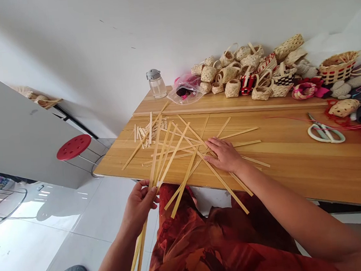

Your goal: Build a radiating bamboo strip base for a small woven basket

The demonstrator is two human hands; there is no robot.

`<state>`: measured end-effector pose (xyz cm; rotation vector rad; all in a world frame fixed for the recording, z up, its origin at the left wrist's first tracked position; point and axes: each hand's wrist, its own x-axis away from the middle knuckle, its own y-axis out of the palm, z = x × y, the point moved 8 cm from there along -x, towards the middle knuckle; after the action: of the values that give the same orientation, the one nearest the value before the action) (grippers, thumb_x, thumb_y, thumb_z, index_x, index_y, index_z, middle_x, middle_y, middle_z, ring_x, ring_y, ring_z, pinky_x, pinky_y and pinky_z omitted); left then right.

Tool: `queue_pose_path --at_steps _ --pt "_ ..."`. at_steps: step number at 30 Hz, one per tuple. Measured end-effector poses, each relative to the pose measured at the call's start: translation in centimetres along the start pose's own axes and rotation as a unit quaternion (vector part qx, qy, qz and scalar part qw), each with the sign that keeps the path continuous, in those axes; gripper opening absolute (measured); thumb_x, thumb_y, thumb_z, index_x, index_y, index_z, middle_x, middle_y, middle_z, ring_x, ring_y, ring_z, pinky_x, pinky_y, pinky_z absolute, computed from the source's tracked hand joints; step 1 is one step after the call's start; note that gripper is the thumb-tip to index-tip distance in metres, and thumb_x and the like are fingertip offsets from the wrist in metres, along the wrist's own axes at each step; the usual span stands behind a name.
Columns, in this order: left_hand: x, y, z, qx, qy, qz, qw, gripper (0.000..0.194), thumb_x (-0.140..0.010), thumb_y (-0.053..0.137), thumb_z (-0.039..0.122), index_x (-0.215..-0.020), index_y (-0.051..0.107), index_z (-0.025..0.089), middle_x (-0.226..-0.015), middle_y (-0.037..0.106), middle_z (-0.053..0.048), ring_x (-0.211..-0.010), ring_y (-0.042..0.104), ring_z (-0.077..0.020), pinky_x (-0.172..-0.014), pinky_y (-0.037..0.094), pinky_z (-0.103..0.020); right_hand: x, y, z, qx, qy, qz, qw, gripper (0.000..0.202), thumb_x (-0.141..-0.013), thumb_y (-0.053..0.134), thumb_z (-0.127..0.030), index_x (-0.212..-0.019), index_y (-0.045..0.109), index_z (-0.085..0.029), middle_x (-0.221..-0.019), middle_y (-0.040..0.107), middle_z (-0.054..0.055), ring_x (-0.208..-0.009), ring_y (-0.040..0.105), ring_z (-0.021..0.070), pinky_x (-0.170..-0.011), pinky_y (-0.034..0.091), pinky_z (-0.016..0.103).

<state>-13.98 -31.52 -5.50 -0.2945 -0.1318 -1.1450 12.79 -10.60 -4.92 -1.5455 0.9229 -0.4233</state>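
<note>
Taking the crossing of the strips as our clock centre, with twelve towards the wall, the crossed strips (225,185) lie on the surface (297,171), some running past its near edge. Our likeliest trouble is slippage: our right hand (223,153) rests palm down on them, fingers loosely spread and gripping nothing, so light pressure could let the crossing skew. Our left hand (141,202), at eight o'clock, pinches the held strips (155,154) between thumb and fingers; they fan across the others, and a sharp tug could drag those along or split a thin one. At six o'clock, ends hang over our patterned clothing (189,236), where a knee might knock them. The offcuts (151,127) at ten o'clock could tangle in.

Now our count. We see two hands, one bottle (157,87) at eleven o'clock, one plastic bag (189,93) near twelve, and one pair of scissors (321,126) at three. One red stool (74,147) stands off at nine. Four loose strip ends jut past the near edge between our hands. The small baskets (232,88), one to two o'clock, number well over a dozen, but they overlap too much for an exact figure; likewise the strips and offcuts.
</note>
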Motion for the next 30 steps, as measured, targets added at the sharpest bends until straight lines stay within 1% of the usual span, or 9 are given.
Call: queue_pose_path --at_steps 4,8,15,22,26,30 --pt "1.3 -0.9 0.0 -0.011 0.01 0.015 1.0 0.052 -0.08 0.074 0.053 -0.112 0.052 0.019 -0.084 0.068 -0.002 -0.066 0.062 -0.0138 -0.057 0.05 -0.025 -0.1 0.1 0.0 -0.001 0.002 -0.004 1.0 0.07 -0.096 0.046 -0.062 -0.147 0.051 -0.015 -0.154 0.048 0.015 -0.145 0.039 0.0322 -0.116 0.033 0.049" --pt "2.8 -1.9 0.0 -0.014 0.025 0.043 0.999 0.051 -0.077 0.077 0.052 -0.109 0.055 0.019 -0.089 0.066 -0.001 -0.069 0.062 -0.0136 -0.056 0.05 -0.025 -0.2 0.2 0.1 -0.006 0.007 -0.005 1.0 0.069 -0.096 0.047 -0.061 -0.147 0.051 -0.015 -0.154 0.047 0.015 -0.145 0.039 0.0324 -0.117 0.033 0.05" --pt "4.6 -3.1 -0.2 -0.022 0.031 0.08 0.996 0.05 -0.074 0.078 0.052 -0.105 0.059 0.018 -0.086 0.064 -0.001 -0.066 0.062 -0.0141 -0.055 0.051 -0.026 0.0 0.4 0.1 -0.005 0.009 -0.012 1.0 0.071 -0.096 0.047 -0.061 -0.148 0.049 -0.013 -0.156 0.045 0.015 -0.146 0.037 0.0321 -0.119 0.03 0.049" --pt "4.9 -3.1 0.1 -0.017 0.03 0.093 0.995 0.056 -0.072 0.079 0.052 -0.112 0.06 0.018 -0.086 0.066 -0.003 -0.067 0.063 -0.0152 -0.055 0.052 -0.026 -0.1 0.4 0.2 -0.012 0.006 -0.007 1.0 0.07 -0.097 0.045 -0.062 -0.149 0.048 -0.015 -0.156 0.045 0.015 -0.147 0.036 0.032 -0.118 0.03 0.05" --pt "4.8 -2.4 0.0 -0.012 0.02 0.087 0.996 0.066 -0.067 0.081 0.053 -0.118 0.062 0.017 -0.083 0.067 -0.002 -0.066 0.063 -0.016 -0.054 0.052 -0.027 -0.1 0.4 0.3 -0.018 0.006 -0.004 1.0 0.07 -0.096 0.047 -0.062 -0.149 0.049 -0.016 -0.156 0.045 0.015 -0.147 0.036 0.032 -0.118 0.03 0.05" --pt "4.6 -2.0 -0.3 -0.006 0.016 0.088 0.996 0.064 -0.069 0.081 0.053 -0.118 0.064 0.016 -0.08 0.066 -0.001 -0.067 0.062 -0.0157 -0.054 0.052 -0.026 0.0 0.3 0.2 -0.018 0.005 -0.006 1.0 0.07 -0.096 0.047 -0.061 -0.149 0.048 -0.015 -0.155 0.046 0.015 -0.147 0.036 0.0319 -0.118 0.03 0.049"
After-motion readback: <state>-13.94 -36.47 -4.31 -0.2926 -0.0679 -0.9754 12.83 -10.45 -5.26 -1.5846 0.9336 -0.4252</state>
